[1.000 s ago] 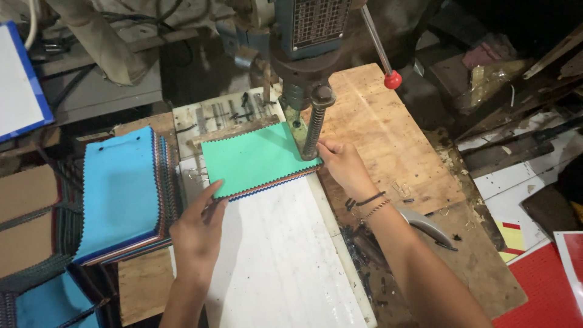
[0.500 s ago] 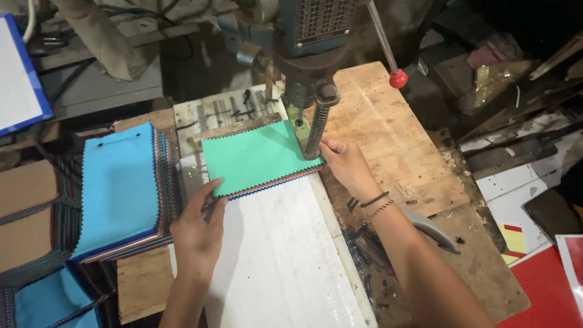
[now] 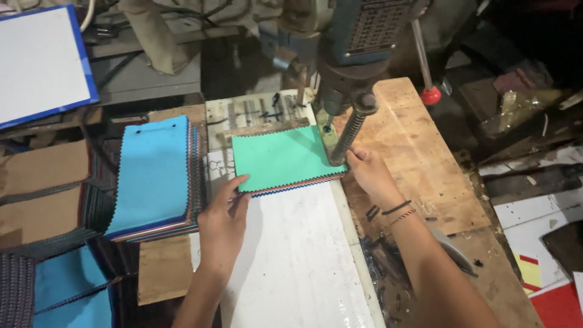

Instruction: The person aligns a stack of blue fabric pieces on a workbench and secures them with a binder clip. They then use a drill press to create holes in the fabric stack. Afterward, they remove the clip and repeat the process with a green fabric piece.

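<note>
Workshop: drill press (image 3: 349, 73), fabric-swatch stacks (image 3: 155, 179)

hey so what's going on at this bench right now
A person holds a stack of fabric swatches, green piece on top, flat on the white work surface under a drill press. The left hand presses the stack's near left corner; the right hand steadies its right edge beside the drill's spindle. Another stack, with a blue top swatch, lies to the left.
</note>
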